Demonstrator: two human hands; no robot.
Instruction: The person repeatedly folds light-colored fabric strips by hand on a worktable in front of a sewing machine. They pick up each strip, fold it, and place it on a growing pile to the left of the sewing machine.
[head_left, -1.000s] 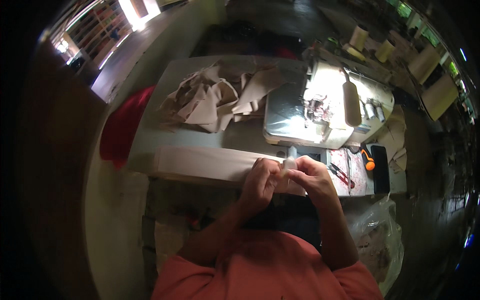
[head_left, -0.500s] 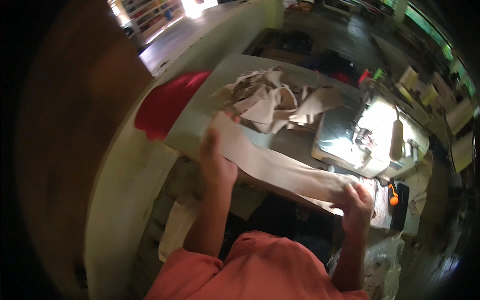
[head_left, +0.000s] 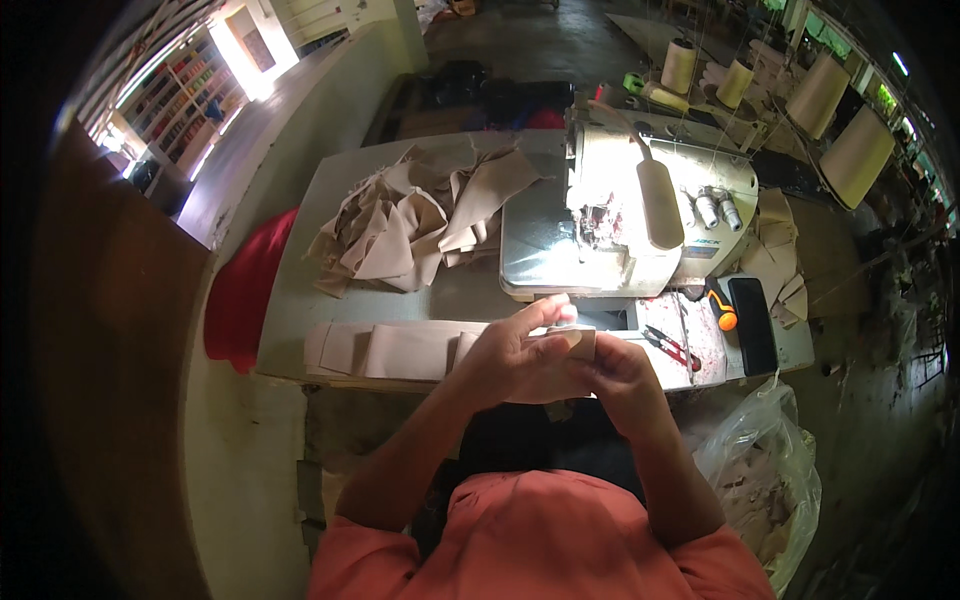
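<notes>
A beige fabric piece (head_left: pixel 582 345) is held between my two hands, in front of the sewing machine (head_left: pixel 705 170) near the table's front edge. My left hand (head_left: pixel 515 358) is closed on its left part, thumb on top. My right hand (head_left: pixel 622 378) pinches its right end; the fingertips are partly hidden. To the left of my hands, a layered stack of beige fabric strips (head_left: pixel 405 350) lies along the front edge. Behind that stack is a loose heap of beige fabric (head_left: pixel 385 230). The machine's lamp lights its needle area.
Red-handled thread snips (head_left: pixel 670 348), an orange-tipped tool (head_left: pixel 727 320) and a black phone (head_left: pixel 752 325) lie at the right of the table (head_left: pixel 290 330). A clear plastic bag of scraps (head_left: pixel 765 470) hangs below. Red cloth (head_left: pixel 250 290) is at the left; thread cones (head_left: pixel 815 95) stand behind.
My hands have come together, where they held a long beige strip stretched between them. The fabric is now gathered between them. The view has turned toward the right.
</notes>
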